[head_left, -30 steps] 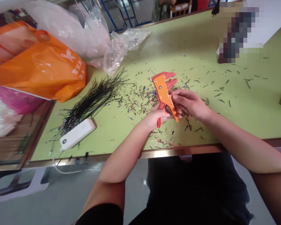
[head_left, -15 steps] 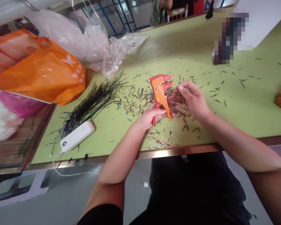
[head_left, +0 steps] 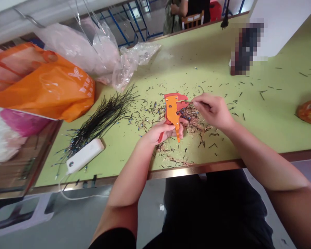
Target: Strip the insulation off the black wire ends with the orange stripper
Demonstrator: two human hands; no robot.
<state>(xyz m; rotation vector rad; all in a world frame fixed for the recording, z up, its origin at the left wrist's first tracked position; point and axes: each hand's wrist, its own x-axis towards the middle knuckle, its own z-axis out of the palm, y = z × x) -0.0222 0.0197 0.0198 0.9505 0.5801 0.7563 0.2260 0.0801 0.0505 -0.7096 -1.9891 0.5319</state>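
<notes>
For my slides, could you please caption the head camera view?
Left hand grips an orange wire stripper, right hand pinches a wire at it, over a green table strewn with offcuts.

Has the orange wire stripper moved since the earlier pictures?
Yes, the orange wire stripper has shifted left, closer to the white power bank on the table.

A lime-green worktop (head_left: 274, 131) runs across the frame from the lower left to the upper right, edged with a brown and brass-coloured metal strip (head_left: 197, 168) along the near side. Below it lies a smooth grey floor (head_left: 147, 211), with a white plastic stool (head_left: 28, 214) at the lower left. At the top centre, beyond the worktop, stand a blue metal rack (head_left: 121, 24) and a wooden chair (head_left: 193, 17), with a person (head_left: 172, 15) just beside the chair. A white panel (head_left: 277, 31) fills the upper right, and a white rail (head_left: 28, 20) crosses the upper left.
</notes>
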